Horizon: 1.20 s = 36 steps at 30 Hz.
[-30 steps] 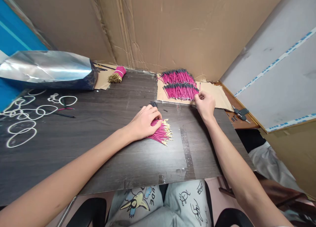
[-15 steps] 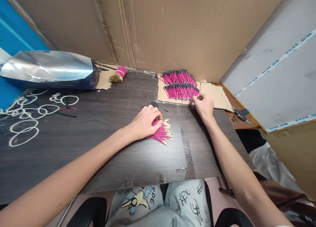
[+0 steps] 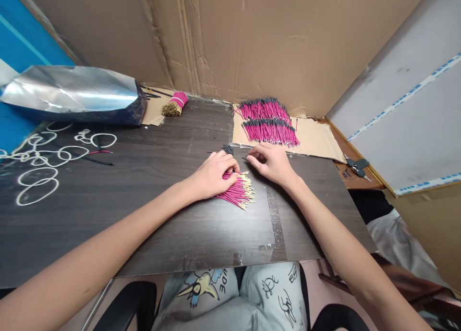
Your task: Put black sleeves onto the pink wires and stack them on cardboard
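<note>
My left hand (image 3: 212,175) lies curled over a fan of short pink wires with gold tips (image 3: 239,189) on the dark wooden table (image 3: 144,211), pressing them down. My right hand (image 3: 271,163) rests just right of it, fingers bent and reaching toward a few small black sleeves (image 3: 226,150) on the table. Whether it holds anything is hidden. Behind it, two rows of pink wires with black sleeved ends (image 3: 270,122) lie on a sheet of cardboard (image 3: 317,139).
A silver foil bag (image 3: 72,93) lies at the back left, with white rings (image 3: 43,155) scattered before it. A tied bundle of pink wires (image 3: 175,104) sits near the cardboard wall (image 3: 252,38). Pliers (image 3: 356,166) lie on a side ledge at right.
My right hand has left the rows on the cardboard and come back left to the table, beside my left hand. My left hand has stayed on the pink wires.
</note>
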### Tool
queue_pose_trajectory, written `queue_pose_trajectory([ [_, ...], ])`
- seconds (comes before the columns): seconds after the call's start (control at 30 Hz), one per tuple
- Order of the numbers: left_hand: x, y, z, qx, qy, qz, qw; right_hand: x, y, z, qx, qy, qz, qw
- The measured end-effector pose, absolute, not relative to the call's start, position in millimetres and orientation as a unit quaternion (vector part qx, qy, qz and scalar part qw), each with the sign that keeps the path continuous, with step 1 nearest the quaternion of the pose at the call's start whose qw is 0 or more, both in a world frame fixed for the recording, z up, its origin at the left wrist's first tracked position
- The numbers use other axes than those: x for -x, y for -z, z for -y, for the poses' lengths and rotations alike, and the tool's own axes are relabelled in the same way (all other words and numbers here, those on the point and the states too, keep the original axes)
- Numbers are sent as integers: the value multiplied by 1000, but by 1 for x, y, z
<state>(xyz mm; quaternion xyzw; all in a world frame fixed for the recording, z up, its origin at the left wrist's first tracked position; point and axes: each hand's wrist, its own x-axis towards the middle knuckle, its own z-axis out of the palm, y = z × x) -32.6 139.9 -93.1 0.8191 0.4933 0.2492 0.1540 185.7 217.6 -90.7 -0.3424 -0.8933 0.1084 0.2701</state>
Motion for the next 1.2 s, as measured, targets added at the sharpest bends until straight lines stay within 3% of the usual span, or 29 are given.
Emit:
queue_pose_trajectory([
  [0.4,32,97,-144,-811,-261,-499,158,-177,101,-215,350,-64,913,200],
  [0.67,33,93,-143,-766,-318,-529,180,-178,94,-210,299,-144,901,278],
  [1.2,35,95,-145,-756,-331,-533,184,-180,90,-211,295,-116,911,263],
])
